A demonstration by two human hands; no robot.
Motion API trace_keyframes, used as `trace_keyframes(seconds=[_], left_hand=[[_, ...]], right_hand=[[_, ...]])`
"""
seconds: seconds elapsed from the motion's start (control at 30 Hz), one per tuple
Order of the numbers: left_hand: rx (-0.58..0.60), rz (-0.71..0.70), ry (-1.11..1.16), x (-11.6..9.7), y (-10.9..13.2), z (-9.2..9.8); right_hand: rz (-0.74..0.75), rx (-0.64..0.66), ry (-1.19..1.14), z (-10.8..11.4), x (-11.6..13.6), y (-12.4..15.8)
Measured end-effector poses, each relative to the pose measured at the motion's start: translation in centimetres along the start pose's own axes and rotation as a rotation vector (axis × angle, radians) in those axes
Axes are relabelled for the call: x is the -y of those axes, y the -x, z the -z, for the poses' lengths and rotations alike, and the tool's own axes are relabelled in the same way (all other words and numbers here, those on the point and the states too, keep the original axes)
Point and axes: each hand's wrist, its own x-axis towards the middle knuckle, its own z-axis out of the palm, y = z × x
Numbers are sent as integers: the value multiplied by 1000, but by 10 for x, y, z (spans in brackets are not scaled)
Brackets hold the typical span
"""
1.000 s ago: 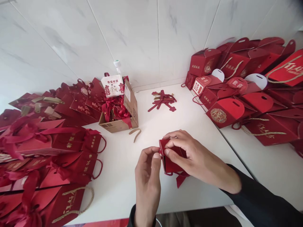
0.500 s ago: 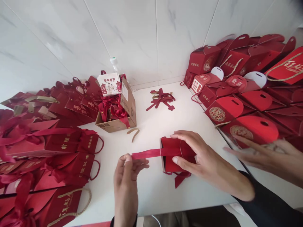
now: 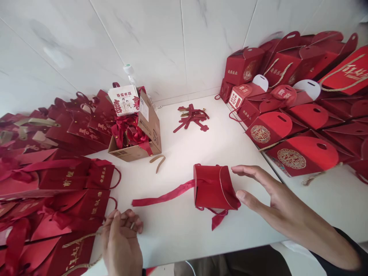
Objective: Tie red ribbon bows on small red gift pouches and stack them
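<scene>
A small red gift box (image 3: 211,188) lies on the white table with its curved flap folded over. A red ribbon (image 3: 163,198) runs out leftward from under it and ends loose on the table. Another ribbon end (image 3: 218,221) and a dark red cord stick out at the box's near side. My right hand (image 3: 267,193) is open at the box's right edge, thumb tip close to it; whether they touch I cannot tell. My left hand (image 3: 122,237), a ring on one finger, hovers just below the ribbon's loose end, fingers loosely curled and nothing visible in them.
Ribbon-tied red boxes (image 3: 69,207) are stacked at the left. A cardboard carton (image 3: 135,152) holds ribbons and white printed cards (image 3: 125,101). Dark red straps (image 3: 191,118) and a tan strip (image 3: 158,161) lie behind. Rows of red boxes (image 3: 291,157) fill the right.
My left hand has let go of the ribbon and moved left and down. My right hand has come off the box to its right. Another person's hand has left the boxes at right.
</scene>
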Motion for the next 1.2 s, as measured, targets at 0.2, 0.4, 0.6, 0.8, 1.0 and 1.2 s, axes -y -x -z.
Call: trace_keyframes(seconds=[0.2,0.4,0.6,0.8,1.0,1.2], left_hand=[[439,-97,-412,19,50,-17],[599,-114,-519,28,61,-46],[765,-172,-177,19,58,-74],[734,-173,-141,17,61,-78],[676,-159,-180,17,59,-76],[747,-197,-223,12,62,-71]], right_hand=[[-119,137,-16,-1,5,6],[-143,103,-86,-4,26,7],[-112,133,-191,4,26,4],[-237,205,-307,8,13,-4],[-165,150,-243,8,24,-7],[-146,118,-206,14,30,-10]])
